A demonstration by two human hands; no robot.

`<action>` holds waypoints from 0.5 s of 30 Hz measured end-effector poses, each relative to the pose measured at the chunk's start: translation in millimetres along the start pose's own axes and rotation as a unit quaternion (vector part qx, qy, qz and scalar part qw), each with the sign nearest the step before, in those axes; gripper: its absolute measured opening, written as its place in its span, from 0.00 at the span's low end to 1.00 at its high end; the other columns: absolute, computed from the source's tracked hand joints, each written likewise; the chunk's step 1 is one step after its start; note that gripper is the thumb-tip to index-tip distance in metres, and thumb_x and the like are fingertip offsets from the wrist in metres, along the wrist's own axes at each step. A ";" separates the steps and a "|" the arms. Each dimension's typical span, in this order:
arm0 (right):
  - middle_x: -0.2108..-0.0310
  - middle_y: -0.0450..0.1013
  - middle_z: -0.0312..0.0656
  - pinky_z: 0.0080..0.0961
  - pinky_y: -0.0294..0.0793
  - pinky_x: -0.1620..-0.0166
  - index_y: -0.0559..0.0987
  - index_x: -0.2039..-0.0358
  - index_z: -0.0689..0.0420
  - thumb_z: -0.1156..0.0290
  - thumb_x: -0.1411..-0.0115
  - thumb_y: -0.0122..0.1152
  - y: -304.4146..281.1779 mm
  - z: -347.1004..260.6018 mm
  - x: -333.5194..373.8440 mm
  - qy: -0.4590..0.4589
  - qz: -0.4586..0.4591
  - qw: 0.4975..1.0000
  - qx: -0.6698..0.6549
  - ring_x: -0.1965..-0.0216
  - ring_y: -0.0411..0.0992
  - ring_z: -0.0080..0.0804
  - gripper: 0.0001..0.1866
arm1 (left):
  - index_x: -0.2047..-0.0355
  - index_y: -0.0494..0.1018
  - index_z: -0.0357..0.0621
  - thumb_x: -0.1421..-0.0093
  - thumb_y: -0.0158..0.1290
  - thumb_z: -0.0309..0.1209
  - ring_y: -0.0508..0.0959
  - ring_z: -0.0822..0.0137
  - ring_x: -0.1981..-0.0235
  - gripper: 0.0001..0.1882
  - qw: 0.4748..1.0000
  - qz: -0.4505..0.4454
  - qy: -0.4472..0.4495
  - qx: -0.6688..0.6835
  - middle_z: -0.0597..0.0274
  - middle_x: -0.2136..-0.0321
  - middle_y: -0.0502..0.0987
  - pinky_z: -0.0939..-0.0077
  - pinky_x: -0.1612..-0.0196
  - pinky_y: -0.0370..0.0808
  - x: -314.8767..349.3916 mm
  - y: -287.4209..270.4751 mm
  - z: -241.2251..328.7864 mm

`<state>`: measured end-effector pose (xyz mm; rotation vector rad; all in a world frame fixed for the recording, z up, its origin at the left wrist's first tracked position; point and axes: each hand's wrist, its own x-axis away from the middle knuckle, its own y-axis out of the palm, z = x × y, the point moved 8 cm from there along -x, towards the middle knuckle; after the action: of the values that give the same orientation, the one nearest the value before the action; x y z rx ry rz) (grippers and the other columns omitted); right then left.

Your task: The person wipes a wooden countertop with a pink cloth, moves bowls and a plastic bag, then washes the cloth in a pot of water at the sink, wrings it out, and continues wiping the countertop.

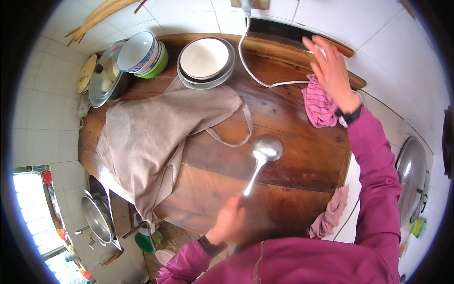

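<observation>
My left hand point(228, 221), slightly blurred, is closed around the handle of a metal ladle point(268, 147). The ladle's round bowl points away from me above the wooden table point(288, 175). At the far right my right hand point(332, 73) is raised by the wall, its fingers stretched out and apart. A small pale patch shows by its fingertips, too unclear to name. Just below that hand lies a crumpled pink cloth point(318, 106). A brown apron point(151, 128) is spread over the table's left half, its strap loop reaching toward the ladle.
Stacked bowls point(137, 52) and a lidded pot point(103, 80) stand at the back left. A cream bowl point(204, 57) sits on other dishes at the back. A white cord point(246, 61) hangs from a wall socket. Another pink cloth point(331, 213) lies at the near right edge.
</observation>
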<state>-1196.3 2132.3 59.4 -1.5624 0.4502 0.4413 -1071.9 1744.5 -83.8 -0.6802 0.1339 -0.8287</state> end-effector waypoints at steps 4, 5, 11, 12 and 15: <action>0.46 0.61 0.49 0.39 0.64 0.48 0.70 0.47 0.51 0.75 0.49 0.56 -46.9 -42.6 134.9 0.063 -0.134 0.984 -0.100 0.49 0.62 0.47 0.25 | 0.44 0.58 0.38 0.38 0.44 0.28 0.71 0.67 0.76 0.21 0.977 -0.037 -0.098 0.187 0.57 0.70 0.70 0.73 0.76 0.69 7.5 1.7 -7.7; 0.46 0.61 0.51 0.42 0.63 0.48 0.71 0.48 0.52 0.70 0.49 0.57 -57.9 -55.9 177.7 0.071 -0.186 0.974 -0.112 0.48 0.62 0.50 0.25 | 0.44 0.58 0.39 0.37 0.43 0.30 0.69 0.70 0.78 0.21 0.951 -0.068 -0.172 0.247 0.59 0.71 0.69 0.76 0.78 0.68 12.5 5.4 -12.4; 0.41 0.54 0.52 0.48 0.62 0.48 0.67 0.44 0.49 0.60 0.60 0.68 -100.2 -127.6 396.9 0.225 -0.345 0.909 -0.068 0.45 0.57 0.55 0.39 | 0.46 0.61 0.42 0.36 0.42 0.40 0.61 0.77 0.82 0.21 0.710 -0.159 -0.295 0.619 0.69 0.75 0.63 0.84 0.83 0.59 30.0 -3.0 35.1; 0.42 0.56 0.51 0.45 0.63 0.48 0.68 0.46 0.51 0.63 0.59 0.67 -103.2 -137.4 412.3 0.226 -0.322 0.918 -0.058 0.45 0.58 0.55 0.36 | 0.46 0.61 0.42 0.36 0.42 0.40 0.61 0.78 0.82 0.21 0.690 -0.172 -0.291 0.640 0.69 0.75 0.63 0.84 0.84 0.59 31.0 -4.5 44.8; 0.47 0.62 0.50 0.38 0.66 0.49 0.71 0.52 0.54 0.71 0.56 0.62 -102.1 -143.6 438.4 0.264 -0.269 0.922 -0.093 0.49 0.62 0.51 0.26 | 0.45 0.61 0.43 0.35 0.41 0.40 0.59 0.80 0.83 0.22 0.672 -0.199 -0.282 0.655 0.70 0.76 0.61 0.87 0.85 0.57 36.0 -1.8 65.5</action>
<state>-770.8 1985.5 -84.0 -1.9060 0.3687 -0.3859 -1024.7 1750.9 -26.3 0.4858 -1.1499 -0.8521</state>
